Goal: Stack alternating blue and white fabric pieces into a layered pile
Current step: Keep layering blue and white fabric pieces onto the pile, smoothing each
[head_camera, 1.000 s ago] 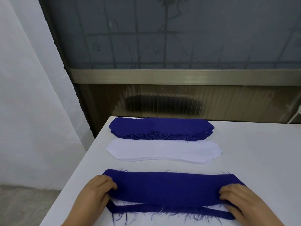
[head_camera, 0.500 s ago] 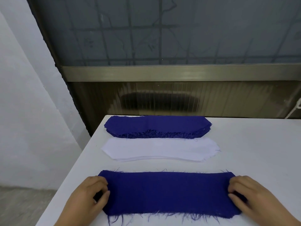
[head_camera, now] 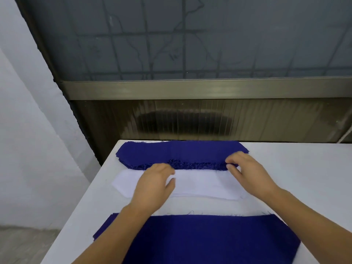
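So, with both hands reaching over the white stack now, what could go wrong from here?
1. The white stack holds many thin layers, so the left hand and right hand may lift several pieces together.
2. The right hand's fingers lie at the frayed edge of the far blue stack and may snag or shift it.
3. The forearms cross the near blue pile and could drag it.

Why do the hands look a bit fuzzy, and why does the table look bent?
In the head view, the left hand and right hand are slightly smeared, a sign of motion blur, while the white fabric stack under them looks sharper. The wide-angle lens makes the white table edges splay outward. The light is soft, with only faint shadows and no glare.
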Demonstrator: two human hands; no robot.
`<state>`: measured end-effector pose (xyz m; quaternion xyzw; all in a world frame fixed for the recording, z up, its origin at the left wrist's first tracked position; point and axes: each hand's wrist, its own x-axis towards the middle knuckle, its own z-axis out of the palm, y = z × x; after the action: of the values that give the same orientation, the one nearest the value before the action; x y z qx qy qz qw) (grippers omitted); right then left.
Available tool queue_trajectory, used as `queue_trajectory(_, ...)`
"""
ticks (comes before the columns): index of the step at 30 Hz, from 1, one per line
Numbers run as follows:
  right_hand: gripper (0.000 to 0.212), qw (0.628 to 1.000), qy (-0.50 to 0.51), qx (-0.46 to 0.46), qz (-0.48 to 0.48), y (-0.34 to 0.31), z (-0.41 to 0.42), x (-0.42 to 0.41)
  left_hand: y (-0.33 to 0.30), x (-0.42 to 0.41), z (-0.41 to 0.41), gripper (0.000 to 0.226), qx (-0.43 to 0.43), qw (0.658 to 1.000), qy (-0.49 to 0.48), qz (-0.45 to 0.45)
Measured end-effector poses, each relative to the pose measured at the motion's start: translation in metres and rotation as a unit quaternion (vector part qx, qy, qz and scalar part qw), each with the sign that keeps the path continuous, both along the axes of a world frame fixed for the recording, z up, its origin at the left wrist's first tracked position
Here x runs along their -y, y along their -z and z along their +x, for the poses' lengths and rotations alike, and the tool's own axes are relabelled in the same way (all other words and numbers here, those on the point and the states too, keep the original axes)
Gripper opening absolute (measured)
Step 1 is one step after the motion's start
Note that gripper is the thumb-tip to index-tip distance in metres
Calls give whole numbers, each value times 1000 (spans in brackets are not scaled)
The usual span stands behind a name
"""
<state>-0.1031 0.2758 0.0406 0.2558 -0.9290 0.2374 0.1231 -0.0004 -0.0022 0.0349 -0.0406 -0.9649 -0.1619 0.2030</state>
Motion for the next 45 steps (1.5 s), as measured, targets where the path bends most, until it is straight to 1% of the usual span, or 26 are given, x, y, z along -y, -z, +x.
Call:
queue_trajectory(4, 18, 999, 14, 46, -13, 2, -43, 30, -3, -21, -54, 35, 7, 999, 26, 25)
queue_trajectory(6, 18, 996, 28, 80, 7, 7, -55, 35, -2, -27, -74, 39, 28, 999, 22, 35)
queue_trajectory(8, 13, 994, 40, 101, 9, 11, -61, 38, 2, -29, -89, 40, 62, 997, 20, 43)
queue_trajectory(10, 7, 993, 41, 109, -6, 14, -65, 39, 7, -31, -100, 41, 89, 995, 15, 34)
queue_trajectory(12, 4, 993, 35, 117, -6, 14, -69, 38, 10, -33, -108, 42, 98, 995, 6, 10)
queue_trajectory(14, 4, 992, 35, 120, -4, 12, -71, 39, 11, -35, -114, 44, 100, 995, -5, 11)
queue_trajectory(17, 11, 991, 45, 127, 0, 11, -77, 43, 9, -35, -119, 45, 108, 994, -10, 21)
queue_trajectory(19, 15, 988, 50, 148, 4, 8, -81, 45, 8, -35, -120, 47, 110, 994, -13, 24)
queue_trajectory(23, 32, 978, 63, 195, 36, 0, -92, 44, 6, -36, -123, 48, 112, 993, -14, 22)
queue_trajectory(26, 33, 974, 69, 210, 41, -1, -94, 46, 4, -35, -127, 38, 116, 993, -14, 30)
queue_trajectory(29, 33, 975, 75, 206, 36, 0, -93, 47, 1, -35, -132, 23, 116, 992, -20, 37)
queue_trajectory(32, 39, 978, 69, 192, 34, -2, -87, 48, -1, -35, -136, 21, 122, 991, -37, 35)
queue_trajectory(34, 40, 986, 52, 156, 42, -3, -80, 51, -1, -35, -139, 20, 125, 990, -46, 37)
queue_trajectory(36, 33, 991, 29, 107, 72, 0, -75, 56, -1, -36, -141, 19, 127, 990, -49, 33)
queue_trajectory(37, 26, 992, 23, 92, 85, 2, -75, 57, -1, -36, -142, 18, 127, 990, -47, 31)
queue_trajectory(40, 3, 992, 39, 97, 65, 4, -78, 53, -2, -28, -139, 16, 117, 992, -44, 12)
queue_trajectory(42, 7, 992, 47, 103, 54, 4, -79, 48, -3, -13, -131, 18, 96, 993, -64, -3)
queue_trajectory(45, 10, 995, 34, 87, 36, 0, -71, 41, -12, 20, -114, 18, 73, 992, -101, -26)
